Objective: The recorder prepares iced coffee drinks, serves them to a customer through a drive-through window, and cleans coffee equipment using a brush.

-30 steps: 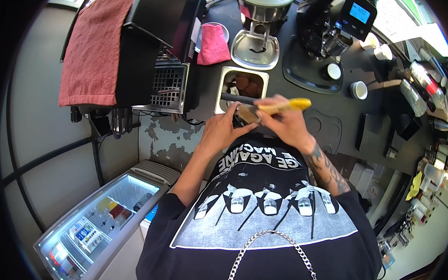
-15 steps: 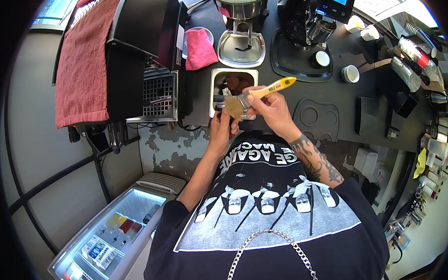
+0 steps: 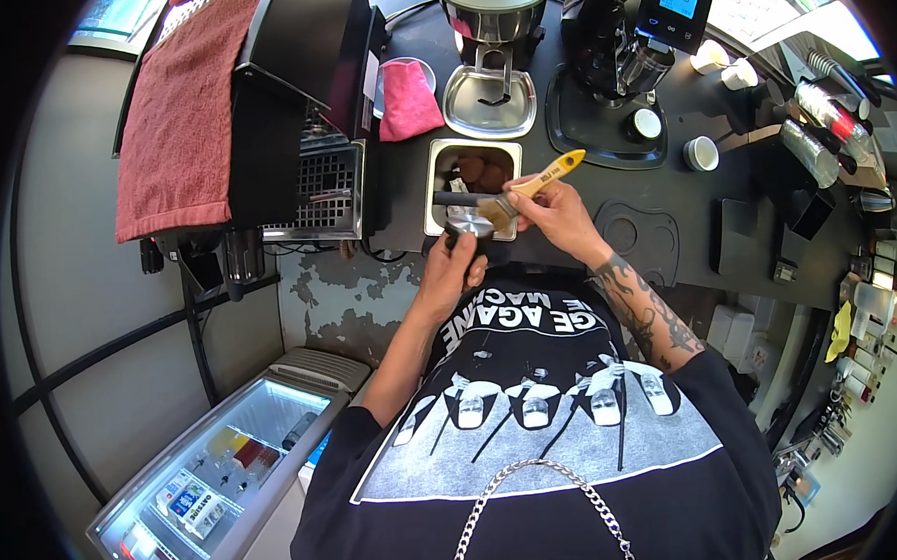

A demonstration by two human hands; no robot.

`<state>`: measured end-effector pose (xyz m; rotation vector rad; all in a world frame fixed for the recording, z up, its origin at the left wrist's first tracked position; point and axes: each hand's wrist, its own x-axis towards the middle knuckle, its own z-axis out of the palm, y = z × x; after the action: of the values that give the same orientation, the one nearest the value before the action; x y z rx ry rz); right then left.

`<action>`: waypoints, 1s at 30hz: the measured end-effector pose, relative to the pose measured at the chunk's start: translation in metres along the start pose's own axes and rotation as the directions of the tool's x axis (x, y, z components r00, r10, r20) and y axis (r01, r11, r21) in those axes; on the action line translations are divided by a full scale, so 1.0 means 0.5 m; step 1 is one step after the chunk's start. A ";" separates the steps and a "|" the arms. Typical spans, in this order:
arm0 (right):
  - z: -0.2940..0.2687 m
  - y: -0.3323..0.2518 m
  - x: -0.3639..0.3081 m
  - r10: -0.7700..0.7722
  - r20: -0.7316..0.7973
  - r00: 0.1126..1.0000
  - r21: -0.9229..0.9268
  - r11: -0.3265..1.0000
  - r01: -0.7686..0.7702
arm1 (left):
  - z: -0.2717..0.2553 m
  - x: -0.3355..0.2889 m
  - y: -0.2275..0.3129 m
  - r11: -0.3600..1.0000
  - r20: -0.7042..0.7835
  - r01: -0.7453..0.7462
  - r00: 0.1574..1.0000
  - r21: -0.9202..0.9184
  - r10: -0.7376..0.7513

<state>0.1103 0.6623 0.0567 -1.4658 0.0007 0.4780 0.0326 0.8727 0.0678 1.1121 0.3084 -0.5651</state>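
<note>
My left hand (image 3: 448, 278) is closed on a coffee tamper (image 3: 469, 223), its round shiny metal face turned upward and its dark body partly hidden by my fingers. In my right hand (image 3: 563, 220) is a flat paintbrush (image 3: 549, 176) with a pale wooden handle and a yellow tip. The brown bristles point down and left, close beside the tamper's face; whether they touch it I cannot tell. Both hands are over the near edge of a steel knock box (image 3: 429, 171), which has a dark bar across it and brown coffee pucks (image 3: 474, 169) inside.
Behind the knock box stands a grinder (image 3: 495, 23) with a steel tray (image 3: 488, 118). A pink cloth (image 3: 407, 102) lies left of it. To the right are a black grinder with a screen (image 3: 675, 5), a white cup (image 3: 700, 153) and a dark tamping mat (image 3: 639, 237). An espresso machine (image 3: 303, 51) borders the left.
The tamper's metal face has come into view as my left hand turned or lowered it. The brush has shifted slightly right and down, its bristles moving off my left fingers.
</note>
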 end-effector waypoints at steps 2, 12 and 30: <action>0.003 -0.026 0.016 -0.015 0.131 0.991 -0.070 0.997 0.024 | -0.007 0.005 0.008 0.962 0.022 -0.067 0.998 0.265 0.064; -0.043 -0.045 0.023 -0.050 0.234 0.971 -0.144 0.986 0.085 | 0.013 0.021 0.047 0.613 0.146 -0.193 0.981 0.766 0.127; -0.344 0.033 -0.353 0.165 -0.686 0.709 0.375 0.915 0.149 | 0.291 0.462 0.150 -0.342 0.322 -0.317 0.946 0.884 -0.046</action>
<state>-0.0054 0.4446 0.0707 -1.1477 0.6943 -0.1187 0.2585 0.7022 0.0695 2.7796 -0.8535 -0.6769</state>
